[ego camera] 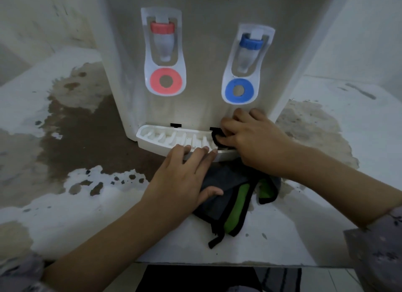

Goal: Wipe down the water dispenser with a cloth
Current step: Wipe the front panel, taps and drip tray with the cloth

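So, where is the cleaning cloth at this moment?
In the head view, the grey-and-green cloth lies centre-right on the stained counter, just below the white plastic drip tray, partly under the left hand.

The counter [65, 215] was a pale, whitish slab with a worn face. The water dispenser [206, 52] stood upright on it, toward the back. A wide brown stain [87, 128] spread over the surface left of the dispenser's base and ran forward, breaking into dark specks [116, 178]. A paler, sandy stain [309, 126] lay on the right side. Just in front of the dispenser, a grey cloth [226, 178] with green patches and black edging lay crumpled on the counter, reaching close to its front edge.
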